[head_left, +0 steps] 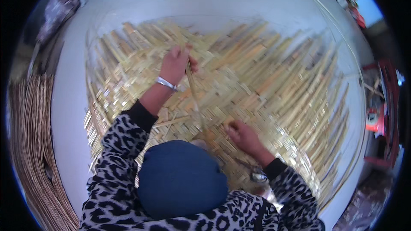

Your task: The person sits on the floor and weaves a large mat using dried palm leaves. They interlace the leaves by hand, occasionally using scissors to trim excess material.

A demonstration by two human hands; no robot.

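Left hand (176, 65) pinches the top of a thin bamboo strip (193, 95) that runs down toward the right hand (243, 136), whose curled fingers press on the woven bamboo mat (274, 81) spread over the pale floor (68, 115).

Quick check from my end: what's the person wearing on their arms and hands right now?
Both arms are in leopard-print sleeves, black spots on pale grey, ending in black ribbed cuffs. The left hand is bare, with a silver bangle at the wrist. The right hand is bare too.
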